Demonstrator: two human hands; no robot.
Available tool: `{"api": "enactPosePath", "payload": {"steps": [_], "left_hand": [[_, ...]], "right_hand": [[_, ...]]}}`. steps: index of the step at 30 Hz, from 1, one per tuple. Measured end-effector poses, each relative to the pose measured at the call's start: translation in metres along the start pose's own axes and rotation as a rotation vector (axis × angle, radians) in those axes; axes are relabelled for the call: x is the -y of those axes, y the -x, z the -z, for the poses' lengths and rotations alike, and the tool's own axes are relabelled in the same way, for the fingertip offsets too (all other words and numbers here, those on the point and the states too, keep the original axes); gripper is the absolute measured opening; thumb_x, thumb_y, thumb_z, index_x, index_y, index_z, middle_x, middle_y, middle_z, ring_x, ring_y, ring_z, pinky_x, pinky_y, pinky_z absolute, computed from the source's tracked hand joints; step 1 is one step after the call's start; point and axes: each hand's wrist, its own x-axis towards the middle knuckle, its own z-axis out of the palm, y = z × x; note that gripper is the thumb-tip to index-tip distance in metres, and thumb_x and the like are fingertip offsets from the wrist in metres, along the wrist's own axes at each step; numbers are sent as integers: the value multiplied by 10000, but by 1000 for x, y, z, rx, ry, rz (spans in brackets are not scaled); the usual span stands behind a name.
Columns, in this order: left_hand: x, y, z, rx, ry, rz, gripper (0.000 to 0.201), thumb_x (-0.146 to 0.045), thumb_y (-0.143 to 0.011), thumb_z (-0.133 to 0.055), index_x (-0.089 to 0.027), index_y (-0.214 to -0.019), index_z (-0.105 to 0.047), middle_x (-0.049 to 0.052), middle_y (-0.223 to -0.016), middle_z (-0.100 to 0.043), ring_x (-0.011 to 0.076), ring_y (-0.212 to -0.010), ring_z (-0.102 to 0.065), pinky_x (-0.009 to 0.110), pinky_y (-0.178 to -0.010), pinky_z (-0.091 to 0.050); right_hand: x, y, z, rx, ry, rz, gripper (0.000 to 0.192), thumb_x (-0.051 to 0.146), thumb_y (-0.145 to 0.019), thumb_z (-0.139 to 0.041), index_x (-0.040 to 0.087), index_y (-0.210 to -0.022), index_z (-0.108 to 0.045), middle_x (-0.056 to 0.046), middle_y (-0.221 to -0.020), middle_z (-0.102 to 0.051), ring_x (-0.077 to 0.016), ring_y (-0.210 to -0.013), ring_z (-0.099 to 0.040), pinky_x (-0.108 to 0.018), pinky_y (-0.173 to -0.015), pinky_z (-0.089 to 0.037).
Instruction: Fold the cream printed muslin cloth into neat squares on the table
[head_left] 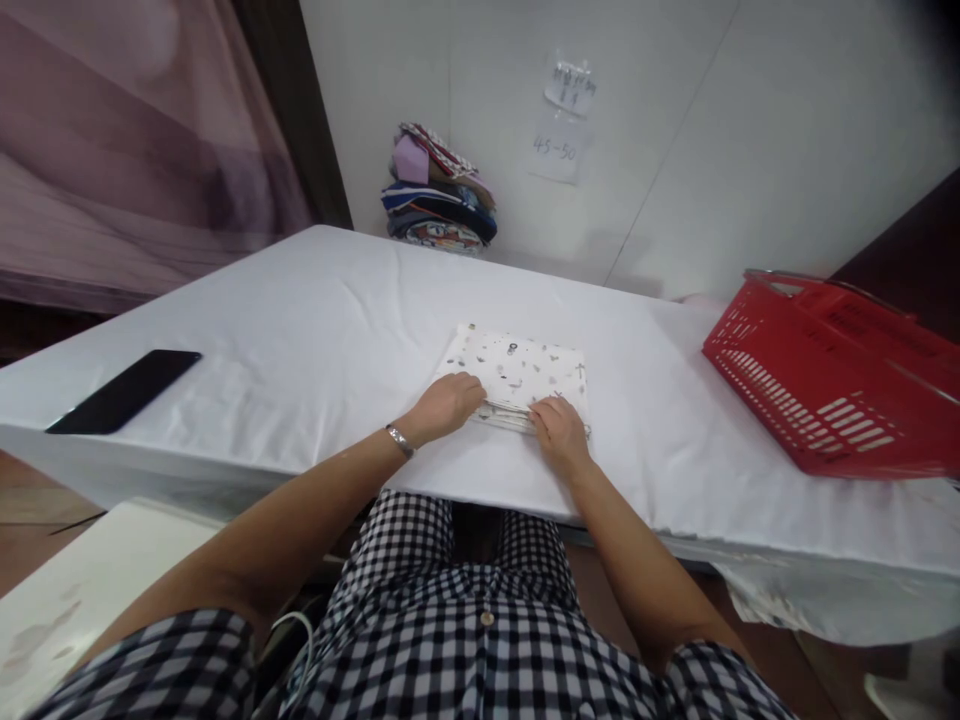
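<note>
A folded white cloth (525,365) with small dark and grey prints lies flat on the white-covered table in front of me. Several layers show along its near edge. My left hand (448,402), with a silver bracelet at the wrist, has its fingers closed on the near left part of that edge. On the near right part, my right hand (559,432) pinches the layers between thumb and fingers. The fingertips of both hands are partly hidden by the hands themselves.
A red plastic basket (847,380) stands at the table's right end. A black phone-like slab (126,390) lies near the left front edge. Folded fabrics (439,195) are stacked by the wall at the back. A white cloth (300,330) covers the table.
</note>
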Motion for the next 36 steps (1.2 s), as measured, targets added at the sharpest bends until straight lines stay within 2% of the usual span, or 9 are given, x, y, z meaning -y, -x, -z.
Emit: {"api": "enactPosePath", "payload": {"steps": [4, 9, 18, 23, 28, 31, 36], "left_hand": [[-3, 8, -6, -11, -54, -14, 258, -167, -934, -354, -165, -856, -599, 64, -848, -591, 179, -793, -507, 326, -710, -399], [-1, 16, -12, -30, 28, -1, 235, -253, -946, -394, -170, -884, -604, 57, -879, -608, 178, -830, -528, 329, -744, -416], [12, 28, -3, -69, 15, 20, 260, -302, -950, -392, -190, -940, -627, 47, -919, -632, 165, -873, -548, 321, -774, -408], [14, 30, -6, -33, -60, 57, 252, -270, -944, -398, -177, -865, -619, 49, -876, -619, 171, -824, -531, 322, -731, -391], [12, 30, -7, -62, -59, 60, 254, -260, -946, -391, -175, -860, -614, 51, -862, -614, 172, -812, -527, 326, -724, -401], [14, 34, -4, -91, -12, 70, 245, -303, -943, -411, -181, -907, -621, 54, -907, -627, 177, -858, -543, 335, -755, -420], [27, 47, 1, -126, 43, 139, 223, -308, -924, -450, -192, -992, -628, 68, -989, -633, 196, -925, -556, 364, -803, -454]], "right_hand": [[-1, 2, 2, 42, -15, 31, 250, 273, -951, -403, 187, -983, -635, -77, -927, -623, -206, -882, -529, -351, -800, -414], [-2, 4, 3, 93, -14, 57, 241, 334, -921, -489, 189, -1047, -634, -80, -971, -626, -217, -915, -529, -362, -803, -417], [-2, 4, 0, 106, 24, 46, 233, 285, -936, -456, 206, -1024, -657, -71, -957, -620, -213, -901, -523, -354, -780, -412], [-2, 4, 0, 101, 26, 44, 236, 285, -941, -446, 200, -1027, -649, -72, -966, -616, -213, -906, -518, -355, -797, -399], [17, -13, -3, 170, 93, 98, 239, 305, -919, -495, 200, -1099, -612, -81, -1027, -611, -235, -931, -501, -371, -796, -388], [34, -27, -9, 230, 130, 102, 185, 288, -911, -514, 198, -1026, -629, -71, -983, -616, -235, -904, -493, -366, -770, -380], [51, -38, -21, 259, 124, 95, 148, 269, -912, -520, 190, -962, -635, -64, -948, -600, -223, -926, -482, -343, -767, -365]]}}
